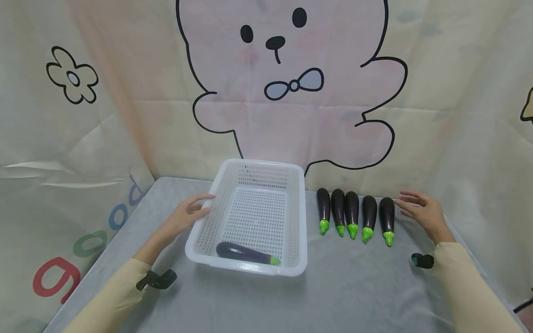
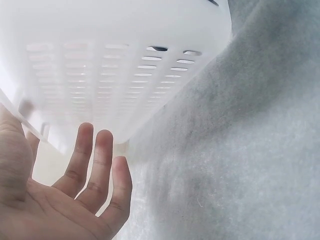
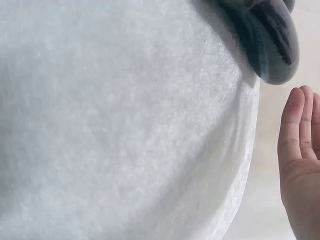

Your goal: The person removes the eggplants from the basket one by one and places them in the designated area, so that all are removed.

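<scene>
My left hand [image 1: 187,216] holds the left rim of a white perforated plastic basket [image 1: 300,217]. In the left wrist view, the thumb reaches over the rim while several fingers [image 2: 94,187] extend loosely outside the basket wall [image 2: 90,15]. One eggplant [image 1: 241,252], dark purple with a green stem end, lies across the basket's near end. Several more eggplants stand in a row right of the basket, stems toward me. Beside the rightmost eggplant [image 1: 387,217] is my right hand [image 1: 424,215], its fingers extended and nothing held. The right wrist view shows those fingers [image 3: 290,135] just apart from an eggplant [image 3: 275,45].
A grey cloth [image 1: 345,291] covers the table. Behind it hangs a printed curtain [image 1: 437,92] with a cartoon figure, close to the basket's far end and the eggplant row. A dark wrist device [image 1: 157,280] is worn on the left forearm, another [image 1: 422,260] on the right.
</scene>
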Motion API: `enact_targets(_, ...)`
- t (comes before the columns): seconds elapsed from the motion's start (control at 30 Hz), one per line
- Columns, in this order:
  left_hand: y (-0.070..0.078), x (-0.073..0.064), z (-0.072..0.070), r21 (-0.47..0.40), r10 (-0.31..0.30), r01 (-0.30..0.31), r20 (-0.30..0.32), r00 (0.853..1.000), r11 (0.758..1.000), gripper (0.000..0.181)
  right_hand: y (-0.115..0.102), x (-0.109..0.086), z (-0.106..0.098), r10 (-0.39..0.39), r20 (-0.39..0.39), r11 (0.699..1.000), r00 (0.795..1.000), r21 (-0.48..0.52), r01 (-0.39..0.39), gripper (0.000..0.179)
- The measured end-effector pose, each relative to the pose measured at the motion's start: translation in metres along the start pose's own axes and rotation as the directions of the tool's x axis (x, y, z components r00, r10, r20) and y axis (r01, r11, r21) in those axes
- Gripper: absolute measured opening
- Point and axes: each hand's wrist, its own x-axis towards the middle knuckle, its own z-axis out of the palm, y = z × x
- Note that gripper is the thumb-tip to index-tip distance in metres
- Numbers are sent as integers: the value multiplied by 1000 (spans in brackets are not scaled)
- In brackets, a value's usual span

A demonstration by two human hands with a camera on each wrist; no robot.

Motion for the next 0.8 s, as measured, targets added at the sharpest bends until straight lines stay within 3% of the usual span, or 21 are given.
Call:
enact_targets(0.27, -2, 0, 0, 7, 11, -11, 3, 1000, 1000, 53, -11, -4, 10, -53, -35, 999, 998, 2, 53, 44)
enact_targets(0.47, -3, 1, -1, 10, 13, -13, 7, 1000, 1000, 53, -21, -5, 23, -129, -13, 985, 992, 112, 130, 35)
enact_targets(0.67, -4, 1, -2, 0, 21, -21, 18, 1000, 1000, 51, -39, -8, 39, -130, 1, 986, 992, 109, 129, 32)
enact_targets(0.8, -4, 2, -2, -2, 26, -26, 18, 999, 1000, 50, -54, -9, 51, -126, 33, 971, 991, 210, 117, 33)
